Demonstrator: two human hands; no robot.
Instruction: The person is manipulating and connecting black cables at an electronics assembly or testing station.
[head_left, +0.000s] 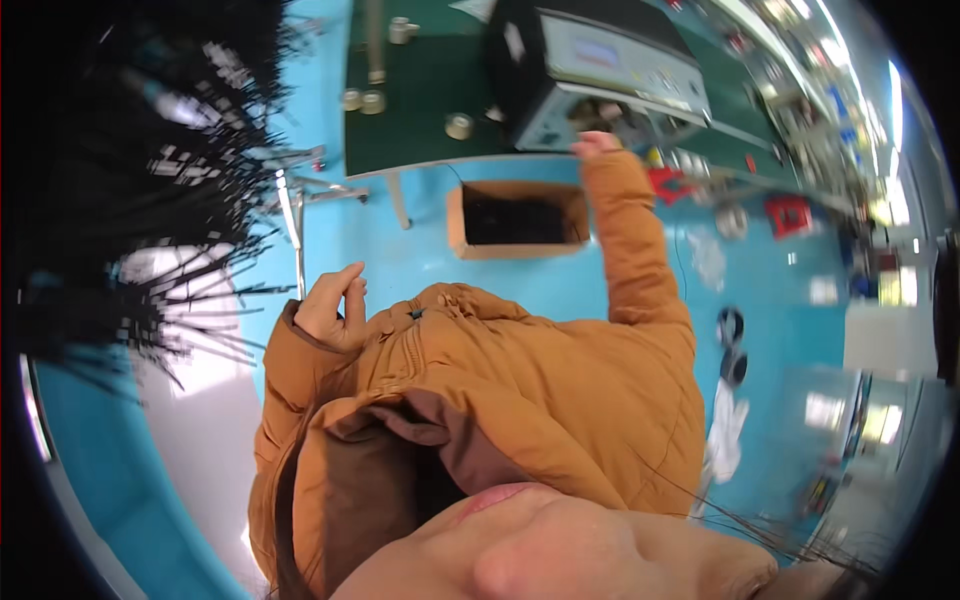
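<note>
My left hand [335,308] hovers in front of my brown jacket, its fingers loosely bent and apart, with nothing seen in it. Stretched forward, my right hand [598,143] is at the front of a grey and black bench machine [620,65] with a small display. That hand is small and blurred. Whether it touches or holds anything at the machine's opening cannot be made out. Below the table edge, left of my right forearm, a cardboard box [457,225] with dark contents sits on the floor.
The machine stands on a dark green table [420,140] with several small spools [459,126]. Thick bundles of black strands [150,200] hang at the left. A metal stand [290,215] is beside them. Red bins [790,215] lie to the right, over a blue floor.
</note>
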